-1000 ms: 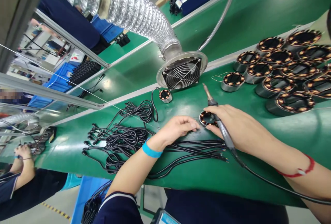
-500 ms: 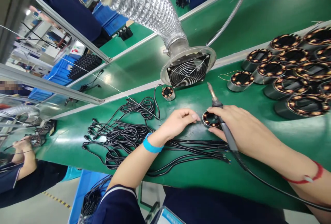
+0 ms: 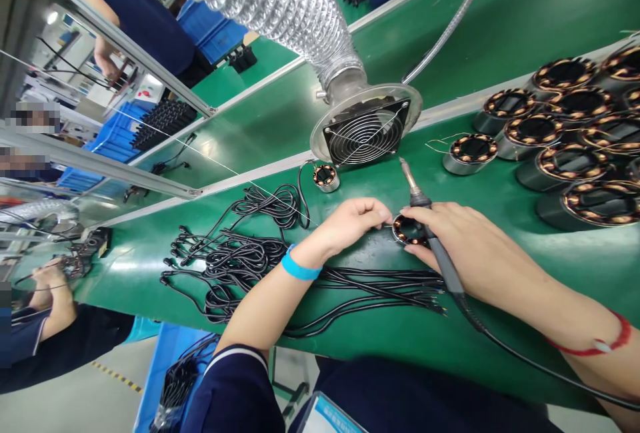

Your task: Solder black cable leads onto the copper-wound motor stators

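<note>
My right hand [image 3: 463, 253] is closed around a soldering iron [image 3: 443, 260], its tip pointing up and away over the bench. The thumb and fingers of that same hand also grip a small motor stator [image 3: 404, 228], a metal ring with copper windings; part of it is hidden by the hand. My left hand [image 3: 360, 223] pinches a thin lead wire at the stator's left edge; the wire barely shows between the fingertips. Below both hands lie black cables [image 3: 370, 280] with stripped, coloured ends. Another stator [image 3: 326, 178] stands beyond my left hand with a black cable beside it.
A fume extractor [image 3: 367, 133] with a silver duct [image 3: 295, 13] hangs ahead of my hands. Several stators [image 3: 545, 130] are grouped at the right. Coiled black cables [image 3: 240, 260] cover the bench's left part. A co-worker's hands [image 3: 53, 276] are at far left.
My left hand has moved slightly right and up, its fingertips now closer to the stator. The right hand keeps its hold on the iron and stator. The view has shifted a little.
</note>
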A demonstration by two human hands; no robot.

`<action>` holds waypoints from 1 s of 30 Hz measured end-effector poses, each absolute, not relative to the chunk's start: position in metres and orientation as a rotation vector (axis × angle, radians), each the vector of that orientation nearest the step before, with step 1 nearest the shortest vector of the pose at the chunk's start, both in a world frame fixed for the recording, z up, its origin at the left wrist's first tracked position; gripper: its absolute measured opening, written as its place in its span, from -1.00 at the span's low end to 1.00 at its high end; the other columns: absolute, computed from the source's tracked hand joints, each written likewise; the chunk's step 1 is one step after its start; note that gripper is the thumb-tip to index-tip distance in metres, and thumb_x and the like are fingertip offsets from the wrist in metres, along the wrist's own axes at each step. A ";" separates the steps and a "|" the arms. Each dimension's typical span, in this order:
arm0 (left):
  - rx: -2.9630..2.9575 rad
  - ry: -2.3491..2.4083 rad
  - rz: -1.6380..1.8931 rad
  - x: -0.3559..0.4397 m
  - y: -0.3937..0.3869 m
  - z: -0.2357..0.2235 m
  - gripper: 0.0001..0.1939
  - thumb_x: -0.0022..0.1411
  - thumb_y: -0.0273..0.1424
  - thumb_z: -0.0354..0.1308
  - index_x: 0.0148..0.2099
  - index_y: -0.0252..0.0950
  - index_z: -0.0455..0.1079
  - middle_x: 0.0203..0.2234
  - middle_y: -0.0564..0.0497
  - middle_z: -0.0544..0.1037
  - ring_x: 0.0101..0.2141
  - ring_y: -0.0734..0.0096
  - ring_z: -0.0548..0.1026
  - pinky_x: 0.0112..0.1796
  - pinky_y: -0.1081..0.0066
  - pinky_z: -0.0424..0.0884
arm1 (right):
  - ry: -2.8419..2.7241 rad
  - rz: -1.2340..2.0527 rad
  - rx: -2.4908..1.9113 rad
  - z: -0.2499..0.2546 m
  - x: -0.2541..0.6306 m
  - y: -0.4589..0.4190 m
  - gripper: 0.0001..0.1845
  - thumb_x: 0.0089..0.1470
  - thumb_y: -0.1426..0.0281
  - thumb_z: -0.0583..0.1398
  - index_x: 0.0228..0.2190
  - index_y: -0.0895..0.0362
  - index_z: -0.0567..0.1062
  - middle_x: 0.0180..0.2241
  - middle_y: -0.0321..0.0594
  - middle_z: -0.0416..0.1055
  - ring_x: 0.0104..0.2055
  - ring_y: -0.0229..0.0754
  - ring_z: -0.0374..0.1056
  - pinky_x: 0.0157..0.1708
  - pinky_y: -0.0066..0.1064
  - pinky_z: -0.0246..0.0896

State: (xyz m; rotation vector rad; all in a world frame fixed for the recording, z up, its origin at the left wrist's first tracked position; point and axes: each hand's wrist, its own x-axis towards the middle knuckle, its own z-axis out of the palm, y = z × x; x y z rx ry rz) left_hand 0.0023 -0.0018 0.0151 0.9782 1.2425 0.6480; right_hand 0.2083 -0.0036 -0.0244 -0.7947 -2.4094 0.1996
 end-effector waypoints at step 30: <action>1.717 1.460 0.686 -0.017 -0.067 0.043 -0.82 0.32 -0.32 0.16 -0.26 -0.30 0.52 -0.38 0.01 0.53 -0.40 0.47 0.42 -0.32 0.46 0.36 | -1.831 0.628 -0.927 -0.003 0.216 -0.012 -0.64 0.24 0.22 0.22 0.06 -0.04 0.41 -0.24 -0.25 0.60 -0.18 -0.06 0.56 -0.09 -0.20 0.43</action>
